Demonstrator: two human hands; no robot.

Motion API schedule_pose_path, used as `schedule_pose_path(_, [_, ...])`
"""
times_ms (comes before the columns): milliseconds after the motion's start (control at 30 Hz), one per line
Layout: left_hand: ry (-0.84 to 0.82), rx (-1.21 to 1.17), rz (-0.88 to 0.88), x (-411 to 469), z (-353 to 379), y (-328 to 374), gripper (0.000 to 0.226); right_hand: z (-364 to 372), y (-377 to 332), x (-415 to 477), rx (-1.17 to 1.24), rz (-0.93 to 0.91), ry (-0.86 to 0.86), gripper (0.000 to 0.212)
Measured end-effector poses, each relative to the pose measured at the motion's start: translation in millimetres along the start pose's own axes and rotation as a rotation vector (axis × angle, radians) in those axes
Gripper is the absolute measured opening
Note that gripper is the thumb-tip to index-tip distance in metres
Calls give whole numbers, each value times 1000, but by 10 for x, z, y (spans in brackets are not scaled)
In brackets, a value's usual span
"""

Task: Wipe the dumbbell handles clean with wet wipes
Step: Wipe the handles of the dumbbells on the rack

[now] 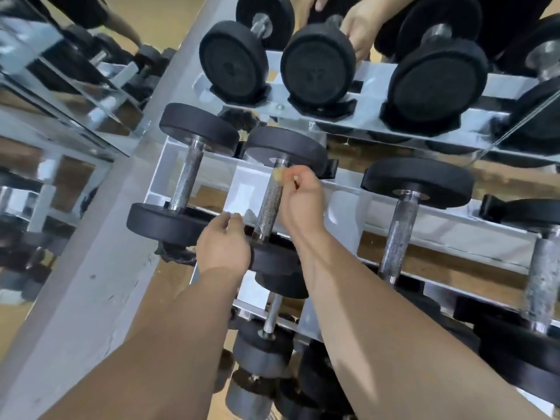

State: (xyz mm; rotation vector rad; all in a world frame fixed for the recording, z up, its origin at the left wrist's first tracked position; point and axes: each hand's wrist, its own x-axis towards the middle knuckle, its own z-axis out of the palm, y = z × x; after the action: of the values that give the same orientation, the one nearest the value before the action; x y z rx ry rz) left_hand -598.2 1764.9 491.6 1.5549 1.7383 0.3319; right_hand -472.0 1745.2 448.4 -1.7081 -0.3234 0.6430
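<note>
Looking down from head height, two bare forearms reach toward a metal dumbbell rack (348, 204) set against a mirrored wall. On the middle shelf lies a dumbbell (281, 189) with black round weights and a knurled steel handle (270, 204); it is second from the left, between two similar dumbbells. The right hand (300, 198) is curled around the upper part of that handle, fingers closed in a loose fist, with a small pale scrap showing at the fingertips; whether this is a wet wipe cannot be told. The left hand (224, 241) rests on the near weight of the same dumbbell, fingers bent over its edge in a partial grip. More dumbbells fill the shelves above and below. The mirror (60, 86) at the left reflects the rack
</note>
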Motion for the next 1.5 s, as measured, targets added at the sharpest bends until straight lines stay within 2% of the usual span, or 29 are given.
schedule_pose_path(67, [-7, -11, -17, 3, 4, -1, 25, -36, -10, -44, -52, 7, -37, 13])
schedule_pose_path(233, [-6, -46, 4, -14, -16, 6, 25, -254, 195, -390, -242, 164, -361, 15])
schedule_pose_path(300, [-13, -59, 2, -5, -31, 8, 26, -278, 232, -437, -284, 173, -408, 14])
schedule_pose_path(467, [-57, -104, -63, 29, -27, 35, 31, -186, 113, -235, 25, 229, -198, 9])
schedule_pose_path(600, [-32, -53, 8, -44, 27, 21, 34, -137, 104, -118, 47, 173, -89, 10])
schedule_pose_path(733, [-20, -65, 11, -6, 17, 10, 35, -241, 153, -326, -166, 149, -268, 16])
schedule_pose_path(867, [3, -39, 22, 1, 39, -11, 38, -328, 216, -469, -390, 234, -434, 20])
schedule_pose_path(933, [8, -48, 21, 6, 46, -11, 37, -277, 195, -454, -268, 243, -360, 20])
schedule_pose_path(1067, [12, -56, 19, 17, 59, -24, 31, -87, 118, -213, 101, 219, -77, 20])
schedule_pose_path(1167, [14, -52, 17, 28, 62, -35, 30, -17, 28, 54, 155, 205, 73, 14])
schedule_pose_path(1233, [15, -53, 13, 40, 66, -44, 28, -25, 29, 78, 95, 197, 44, 11])
schedule_pose_path(1400, [13, -31, 34, 41, 77, -51, 31, -179, 176, -293, -207, 87, -257, 23])
schedule_pose_path(1500, [8, -40, 27, 30, 69, -45, 29, -111, 147, -173, -258, 87, -183, 29])
